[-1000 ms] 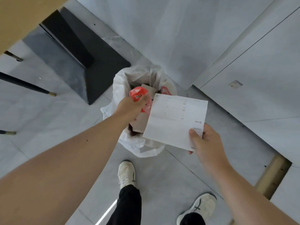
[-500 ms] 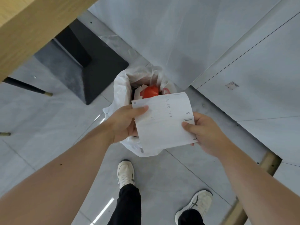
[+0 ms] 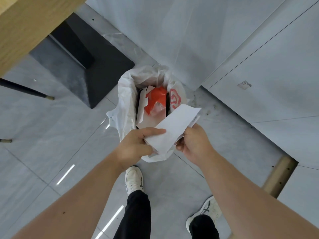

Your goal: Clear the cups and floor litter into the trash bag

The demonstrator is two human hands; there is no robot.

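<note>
A white trash bag (image 3: 126, 94) stands open on the grey floor in front of my feet. Inside it lie a red crumpled wrapper (image 3: 155, 100) and a white cardboard box (image 3: 142, 107). Just above the bag's near rim I hold a white sheet of paper (image 3: 174, 128), folded over lengthwise. My left hand (image 3: 136, 145) pinches its lower left end. My right hand (image 3: 195, 144) grips its right side, with the fold between the two hands.
A wooden table edge (image 3: 29, 26) crosses the top left, with its black base (image 3: 96, 73) beside the bag. Thin black chair legs (image 3: 25, 89) stand at the left. White wall panels (image 3: 259, 57) rise behind the bag. A floor gap (image 3: 279, 176) opens at the right.
My left hand let the red wrapper drop into the bag, then took hold of the paper. Both hands have since folded the flat sheet in half.
</note>
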